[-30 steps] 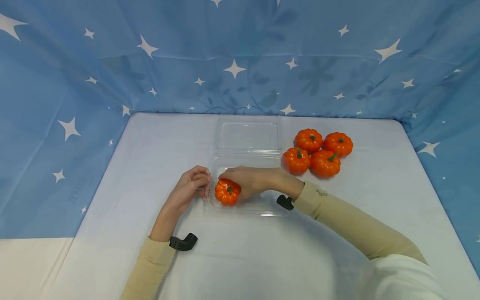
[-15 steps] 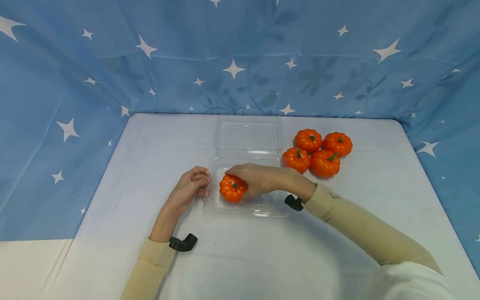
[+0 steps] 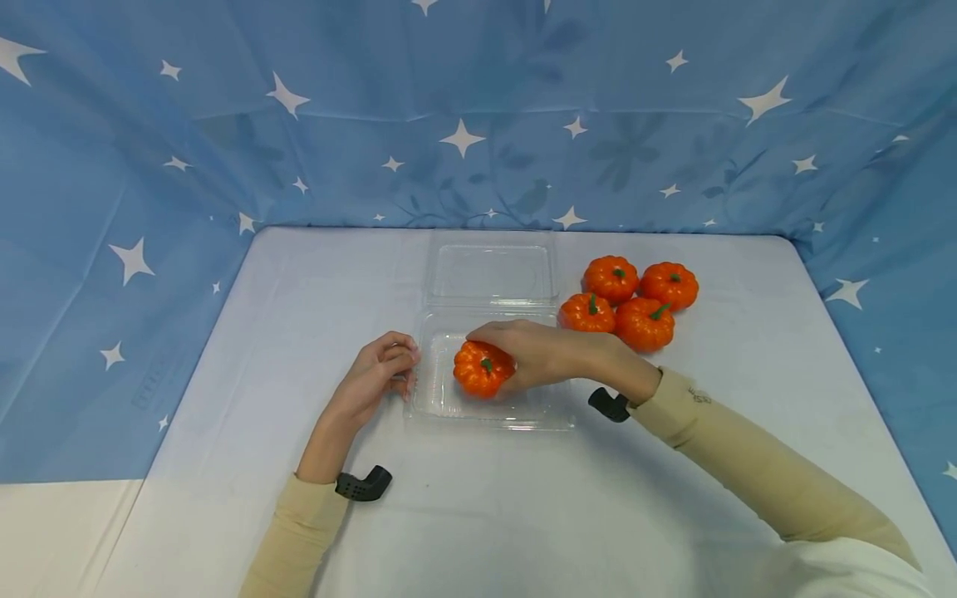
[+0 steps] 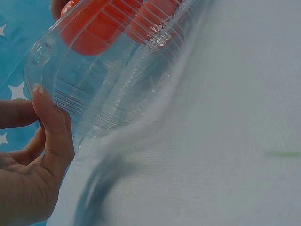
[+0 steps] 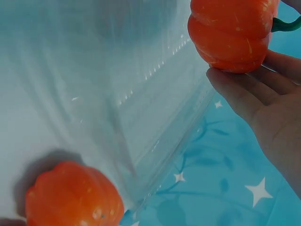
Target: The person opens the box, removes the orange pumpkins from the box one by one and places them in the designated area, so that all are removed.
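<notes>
In the head view my right hand [image 3: 542, 353] grips a small orange pumpkin [image 3: 482, 371] with a green stem, over the base tray of a clear plastic clamshell box [image 3: 437, 405]. The right wrist view shows the fingers of the right hand [image 5: 277, 110] under and around that pumpkin [image 5: 233, 35]. My left hand [image 3: 375, 378] is at the box's left side. Its thumb and a finger pinch the clear rim in the left wrist view, where orange shows through the box wall [image 4: 84, 101]. The box's lid [image 3: 492, 270] lies folded back, away from me.
Several more orange pumpkins [image 3: 645, 324] are grouped on the white table [image 3: 478, 515], right of the box. One pumpkin [image 5: 75, 197] of these appears low in the right wrist view. A blue star-patterned curtain [image 3: 336, 124] hangs behind the table's far edge.
The right hand has moved to the right and slightly away from me with the pumpkin, from the tray's left side toward its middle. The left hand has stayed at the rim.
</notes>
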`<action>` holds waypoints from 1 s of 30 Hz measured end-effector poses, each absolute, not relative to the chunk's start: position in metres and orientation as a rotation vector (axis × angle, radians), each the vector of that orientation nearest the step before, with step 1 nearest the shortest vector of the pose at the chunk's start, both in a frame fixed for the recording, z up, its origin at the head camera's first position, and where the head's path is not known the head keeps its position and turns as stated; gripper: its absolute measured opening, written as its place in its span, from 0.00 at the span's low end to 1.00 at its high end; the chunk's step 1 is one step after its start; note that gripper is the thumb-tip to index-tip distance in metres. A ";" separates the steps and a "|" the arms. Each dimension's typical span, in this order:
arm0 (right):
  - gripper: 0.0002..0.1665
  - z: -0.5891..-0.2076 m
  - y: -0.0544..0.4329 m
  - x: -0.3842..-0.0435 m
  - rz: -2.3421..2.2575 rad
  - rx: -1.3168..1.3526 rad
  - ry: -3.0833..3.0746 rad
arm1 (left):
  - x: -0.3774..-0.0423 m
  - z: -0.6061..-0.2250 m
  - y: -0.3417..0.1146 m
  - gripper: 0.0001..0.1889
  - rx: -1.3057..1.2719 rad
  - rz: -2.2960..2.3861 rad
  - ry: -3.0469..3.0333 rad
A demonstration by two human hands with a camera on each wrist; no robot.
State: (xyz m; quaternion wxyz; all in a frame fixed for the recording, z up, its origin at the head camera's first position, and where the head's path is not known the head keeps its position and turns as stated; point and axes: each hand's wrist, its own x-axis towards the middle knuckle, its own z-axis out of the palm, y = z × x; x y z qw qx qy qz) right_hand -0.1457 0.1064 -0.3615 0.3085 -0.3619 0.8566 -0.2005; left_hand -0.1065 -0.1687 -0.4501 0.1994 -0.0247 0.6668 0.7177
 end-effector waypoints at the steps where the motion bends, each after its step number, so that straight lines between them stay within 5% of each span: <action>1: 0.48 -0.360 0.109 -0.145 -0.533 -0.953 2.270 | -0.107 -0.450 -0.169 0.09 -0.069 2.007 1.864; 30: 0.46 -0.342 0.200 -0.146 -0.643 -0.835 2.518 | -0.107 -0.451 -0.169 0.14 -0.084 1.984 1.893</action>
